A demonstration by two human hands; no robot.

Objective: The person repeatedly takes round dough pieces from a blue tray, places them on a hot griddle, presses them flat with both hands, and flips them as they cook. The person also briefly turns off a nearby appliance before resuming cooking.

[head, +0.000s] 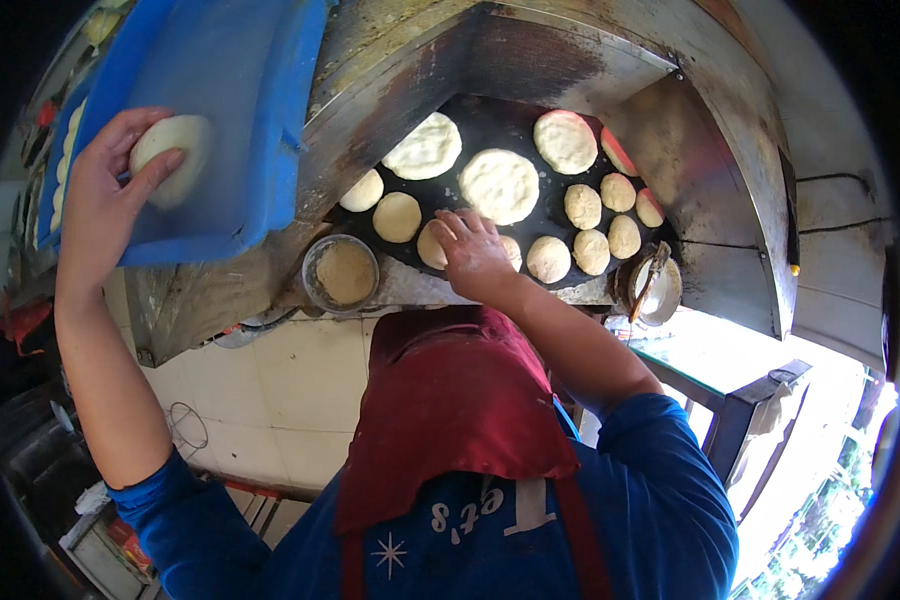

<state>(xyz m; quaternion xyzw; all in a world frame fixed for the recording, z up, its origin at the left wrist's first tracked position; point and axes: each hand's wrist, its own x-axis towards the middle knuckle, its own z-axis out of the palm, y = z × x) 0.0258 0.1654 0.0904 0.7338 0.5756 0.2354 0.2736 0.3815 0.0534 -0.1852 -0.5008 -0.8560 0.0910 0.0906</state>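
My left hand point(109, 180), at the left, grips a pale dough ball point(166, 146) between thumb and fingers above a blue plastic crate point(225, 112). The ball is slightly blurred. Over the front of a black griddle point(450, 196), my right hand point(480, 251) is palm down with its fingers spread. It partly covers a dough round point(430, 246) on its left and another dough round point(511, 252) on its right; what lies under the palm is hidden. Flattened dough discs point(499, 186) sit further back. Several small dough rounds point(549, 259) lie toward the right.
Metal guards point(570, 56) enclose the griddle's back and sides. A bowl of brownish meal point(345, 271) stands at its front left corner; another bowl point(658, 289), with a dark object across it, stands front right. More dough point(64, 161) shows in a blue tray at far left.
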